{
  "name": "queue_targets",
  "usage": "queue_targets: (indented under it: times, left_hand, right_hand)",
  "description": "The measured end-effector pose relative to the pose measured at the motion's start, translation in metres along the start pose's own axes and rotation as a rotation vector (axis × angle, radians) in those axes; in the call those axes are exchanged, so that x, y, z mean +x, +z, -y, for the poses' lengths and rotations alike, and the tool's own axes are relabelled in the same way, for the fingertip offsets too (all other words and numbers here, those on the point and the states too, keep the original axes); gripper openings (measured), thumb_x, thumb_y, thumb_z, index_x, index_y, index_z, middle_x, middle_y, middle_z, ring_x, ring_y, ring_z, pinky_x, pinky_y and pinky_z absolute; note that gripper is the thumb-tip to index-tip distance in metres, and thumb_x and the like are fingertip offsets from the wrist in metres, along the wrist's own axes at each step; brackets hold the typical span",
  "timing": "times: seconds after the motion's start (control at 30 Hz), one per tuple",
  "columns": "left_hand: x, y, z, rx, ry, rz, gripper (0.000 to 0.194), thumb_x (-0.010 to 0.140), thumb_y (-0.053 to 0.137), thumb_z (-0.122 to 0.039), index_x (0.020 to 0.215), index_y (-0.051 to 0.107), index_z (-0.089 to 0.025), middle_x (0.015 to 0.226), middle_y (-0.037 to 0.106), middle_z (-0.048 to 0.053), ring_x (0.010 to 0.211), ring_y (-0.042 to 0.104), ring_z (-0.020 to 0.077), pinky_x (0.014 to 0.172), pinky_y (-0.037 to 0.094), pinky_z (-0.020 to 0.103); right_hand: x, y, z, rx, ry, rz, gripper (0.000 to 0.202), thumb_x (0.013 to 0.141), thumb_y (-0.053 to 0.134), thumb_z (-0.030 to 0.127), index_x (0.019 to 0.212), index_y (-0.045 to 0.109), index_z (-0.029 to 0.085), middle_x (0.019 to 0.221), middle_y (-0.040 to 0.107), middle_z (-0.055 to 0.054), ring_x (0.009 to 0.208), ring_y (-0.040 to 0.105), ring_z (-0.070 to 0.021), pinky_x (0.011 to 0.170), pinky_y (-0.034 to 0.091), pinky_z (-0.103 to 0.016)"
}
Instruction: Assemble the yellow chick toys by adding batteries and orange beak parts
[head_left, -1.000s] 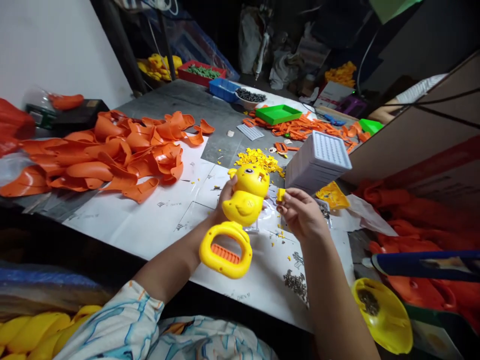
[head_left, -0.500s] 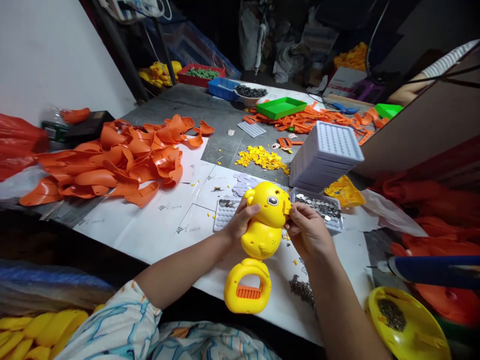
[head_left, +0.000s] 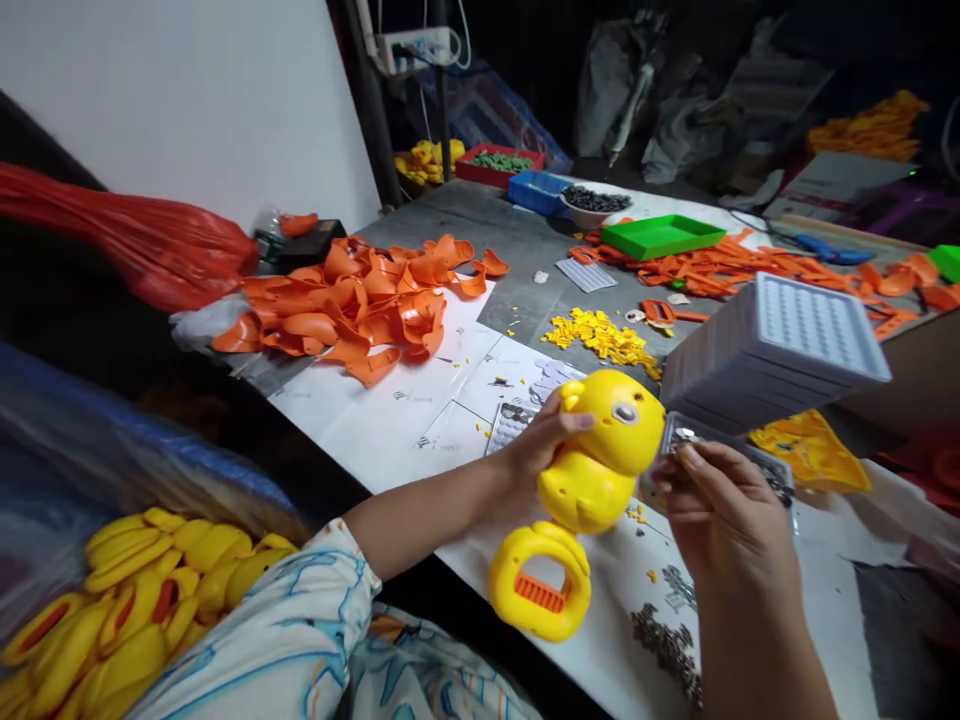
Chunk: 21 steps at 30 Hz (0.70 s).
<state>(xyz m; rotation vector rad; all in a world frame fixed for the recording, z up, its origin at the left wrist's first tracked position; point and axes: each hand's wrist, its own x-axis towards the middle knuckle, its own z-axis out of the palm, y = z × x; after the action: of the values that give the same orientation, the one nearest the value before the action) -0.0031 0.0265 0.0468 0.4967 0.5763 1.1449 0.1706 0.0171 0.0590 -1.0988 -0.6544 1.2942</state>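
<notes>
It's a dim workroom, and the long dark table point(head_left: 442, 210) runs away from the person, its near part covered in white paper point(head_left: 352, 420). A big heap of orange plastic shells point(head_left: 375, 325) sprawls on the left side, and down at the near left, below the table, lies a pile of yellow shells point(head_left: 142, 580). Over on the right stands a tall stack of pale trays point(head_left: 810, 335). Between all that, above the near edge of the paper, is the yellow duck toy point(head_left: 585, 490), head up and handle ring down. The left hand point(head_left: 547, 440) is clamped on its head, thumb across the back. The right hand point(head_left: 731, 500) is what's changed: a moment ago its fingertips were pressing a small yellow piece at the toy's face, and now they sit apart from it, in front of a clear tray point(head_left: 787, 468) of metal bits. Thumb and finger are bunched, but I can't tell whether anything is pinched there. I'd take that fitting as let go, perhaps seated, though the face is turned too far right to check. Smallest of all are the scattered yellow pieces point(head_left: 600, 338) farther back and the dark screws point(head_left: 664, 645) nearby.
</notes>
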Motion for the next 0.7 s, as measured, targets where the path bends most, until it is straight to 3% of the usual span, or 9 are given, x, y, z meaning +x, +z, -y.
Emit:
queue_targets:
  times: [0.07,0.17,0.23,0.33,0.5,0.7]
  left_hand:
    - [-0.001,-0.005,-0.015,-0.094,-0.023,-0.014,0.07,0.051,0.084,-0.053,0.104,0.06,-0.016,0.084,0.068,0.007,0.073,0.064,0.0215,0.071,0.053,0.034]
    - [-0.015,-0.026,-0.043,-0.158,-0.02,-0.067,0.063,0.067,0.07,-0.061,0.106,0.064,-0.012,0.085,0.071,0.011,0.073,0.066,0.0232,0.069,0.054,0.034]
    - [-0.03,-0.046,-0.06,-0.16,0.052,-0.126,0.061,0.08,0.059,-0.061,0.112,0.064,-0.009,0.089,0.072,0.014,0.077,0.068,0.0252,0.068,0.054,0.035]
    - [-0.051,-0.078,-0.079,-0.181,0.184,-0.235,0.056,0.09,0.048,-0.056,0.121,0.061,-0.011,0.101,0.073,0.015,0.092,0.07,0.0271,0.082,0.056,0.039]
    - [-0.055,-0.111,-0.091,-0.214,0.242,-0.276,0.062,0.095,0.039,-0.063,0.129,0.055,-0.014,0.121,0.067,0.016,0.107,0.067,0.0255,0.077,0.056,0.035]
    - [-0.038,-0.124,-0.097,-0.265,0.278,-0.294,0.056,0.087,0.047,-0.062,0.12,0.062,-0.02,0.119,0.071,0.011,0.115,0.063,0.0338,0.071,0.057,0.036]
  right_hand:
    - [-0.001,-0.001,0.003,-0.033,-0.074,-0.021,0.051,0.038,0.097,0.031,0.073,0.065,0.012,0.067,0.058,-0.002,0.057,0.056,-0.0102,0.048,0.045,-0.016]
    - [0.0,-0.002,0.001,-0.051,-0.102,-0.015,0.05,0.04,0.096,0.032,0.073,0.066,0.011,0.068,0.058,-0.004,0.058,0.056,-0.0095,0.05,0.045,-0.015]
    - [0.001,-0.003,-0.002,-0.046,-0.089,0.006,0.05,0.042,0.096,0.033,0.076,0.067,0.011,0.07,0.059,-0.004,0.061,0.057,-0.0096,0.052,0.045,-0.015]
    - [0.003,-0.003,-0.006,-0.041,-0.018,0.058,0.051,0.04,0.097,0.033,0.075,0.067,0.012,0.071,0.057,-0.004,0.062,0.057,-0.0093,0.052,0.046,-0.014]
    - [0.006,-0.004,-0.005,-0.103,0.138,0.146,0.053,0.033,0.096,0.035,0.068,0.065,0.011,0.067,0.055,-0.006,0.06,0.054,-0.0101,0.05,0.044,-0.015]
    - [0.007,-0.003,-0.005,-0.13,0.15,0.184,0.055,0.036,0.096,0.041,0.071,0.064,0.013,0.065,0.055,-0.005,0.06,0.053,-0.0097,0.05,0.044,-0.015]
